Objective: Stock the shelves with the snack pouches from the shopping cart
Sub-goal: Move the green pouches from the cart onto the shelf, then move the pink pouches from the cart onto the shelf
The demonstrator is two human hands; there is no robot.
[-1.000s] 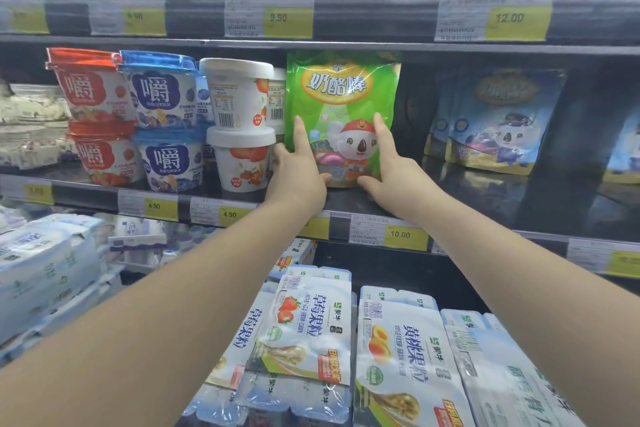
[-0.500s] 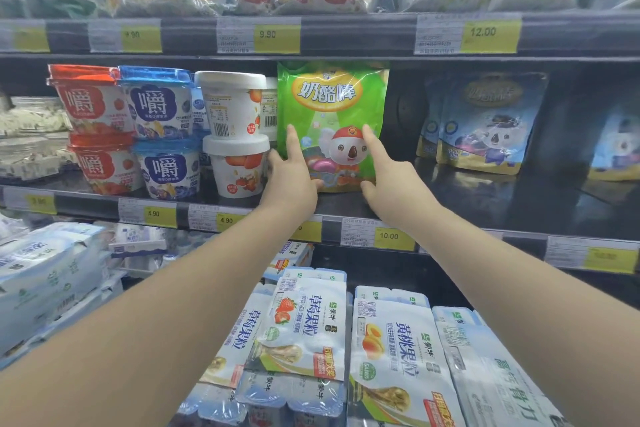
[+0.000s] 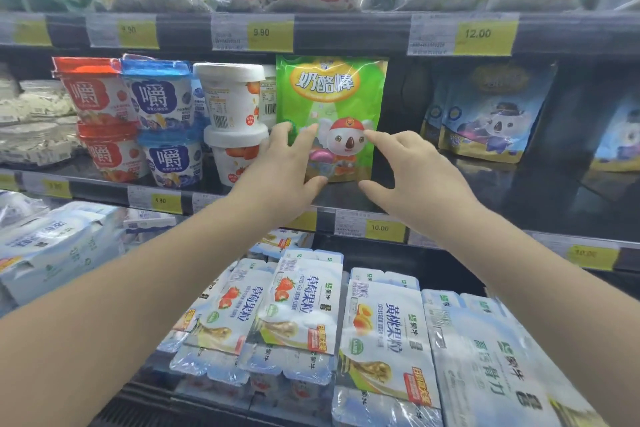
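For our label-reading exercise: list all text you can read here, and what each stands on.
"奶酪棒": green foil snack pouch
"嚼": red-lidded plastic tub, blue-lidded plastic tub
"9.90": yellow upper-rail price tag
"12.00": right-hand upper-rail price tag
"4.90": left middle-rail price tag
"10.00": price tag below the pouch
"草莓果粒": white strawberry yogurt pack
"黄桃果粒": white peach yogurt pack
Barcodes and small print: too blurred.

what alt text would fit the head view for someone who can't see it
A left hand and a right hand, fingers spread, frame a green snack pouch standing upright on a shelf between white tubs and blue pouches.
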